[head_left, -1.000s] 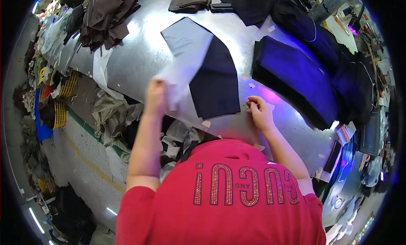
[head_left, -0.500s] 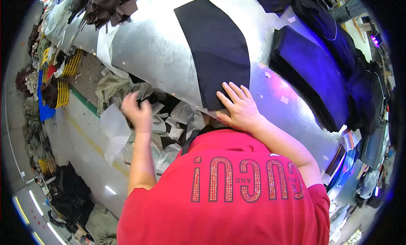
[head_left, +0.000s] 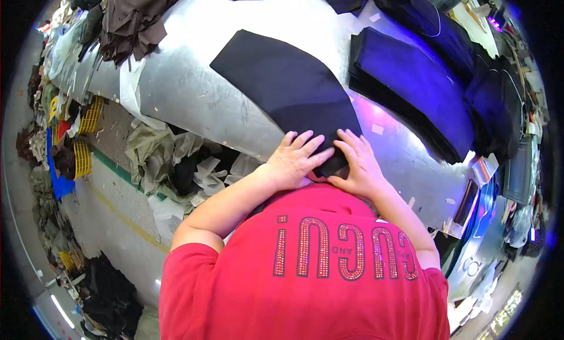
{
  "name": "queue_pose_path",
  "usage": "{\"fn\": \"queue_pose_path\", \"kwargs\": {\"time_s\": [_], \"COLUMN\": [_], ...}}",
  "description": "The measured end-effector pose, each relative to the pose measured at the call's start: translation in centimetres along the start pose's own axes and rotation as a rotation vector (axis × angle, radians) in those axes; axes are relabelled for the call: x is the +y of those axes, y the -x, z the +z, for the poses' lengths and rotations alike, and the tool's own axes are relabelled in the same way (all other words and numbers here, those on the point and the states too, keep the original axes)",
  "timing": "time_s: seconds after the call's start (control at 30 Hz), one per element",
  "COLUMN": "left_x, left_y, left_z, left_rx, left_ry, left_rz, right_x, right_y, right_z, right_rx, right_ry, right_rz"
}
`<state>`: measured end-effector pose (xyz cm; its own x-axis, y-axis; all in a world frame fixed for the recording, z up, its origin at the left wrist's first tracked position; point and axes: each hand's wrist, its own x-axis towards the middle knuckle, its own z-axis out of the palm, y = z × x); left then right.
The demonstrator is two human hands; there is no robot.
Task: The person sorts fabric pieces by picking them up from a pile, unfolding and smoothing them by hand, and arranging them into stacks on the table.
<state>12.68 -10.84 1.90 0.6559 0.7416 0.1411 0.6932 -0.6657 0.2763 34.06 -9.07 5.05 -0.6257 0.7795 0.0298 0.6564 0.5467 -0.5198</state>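
Note:
A long, curved black fabric piece lies on the metal table, its narrow near end at the table edge against my body. My left hand rests on the left side of that near end, its fingers spread over the cloth. On the right side lies my right hand, fingers stretched forward and thumb apart. The near end of the cloth shows between both hands. Whether any fingertip is tucked under the cloth is hidden.
To the right lies a thick stack of black fabric pieces, with more dark cloth behind it. Brown fabric pieces are heaped at the back left of the metal table. Scrap cloth and yellow baskets are at the left below table level.
My left hand has come in from the left, off the table, onto the near end of the black piece. The piece has turned, its far end swinging left. My right hand has shifted slightly right.

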Motion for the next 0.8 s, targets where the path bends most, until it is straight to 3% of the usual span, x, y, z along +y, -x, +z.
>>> {"fn": "queue_pose_path", "kwargs": {"time_s": [0.03,0.13,0.17,0.27,0.3,0.4,0.5,0.63,0.73,0.8], "left_x": [0.1,-0.3,-0.4,-0.6,-0.7,-0.3,-0.3,-0.8,-0.5,-0.4], "left_y": [-0.2,-1.2,-1.6,-2.4,-2.6,-3.2,-3.5,-5.6,-7.1,-7.0], "left_z": [-0.3,-1.5,-1.9,-2.0,-1.9,-1.5,-0.6,0.4,-0.3,-0.1], "left_rx": [-0.013,-0.071,-0.118,-0.144,-0.116,-0.079,-0.058,-0.046,0.269,0.262], "left_ry": [0.041,0.093,0.115,0.182,0.215,0.222,0.154,0.294,2.146,2.298], "left_rz": [0.012,0.043,0.062,0.093,0.094,0.111,0.122,-0.078,-0.787,-0.815], "right_x": [0.0,0.3,0.8,1.5,1.7,1.1,0.9,0.1,-0.7,-1.0], "right_y": [0.5,2.5,3.1,4.9,5.6,6.4,7.2,6.6,5.4,3.7], "right_z": [-0.1,0.2,0.5,1.1,1.1,0.0,-0.1,-0.3,-0.9,-1.4], "right_rx": [0.011,0.369,0.375,0.501,0.51,0.547,0.519,0.4,0.327,0.262], "right_ry": [0.001,-0.2,-0.201,-0.981,-0.976,-1.38,-1.518,-1.711,-1.827,-1.949], "right_rz": [-0.001,0.203,0.209,0.62,0.631,0.911,0.948,0.955,0.922,0.832]}}
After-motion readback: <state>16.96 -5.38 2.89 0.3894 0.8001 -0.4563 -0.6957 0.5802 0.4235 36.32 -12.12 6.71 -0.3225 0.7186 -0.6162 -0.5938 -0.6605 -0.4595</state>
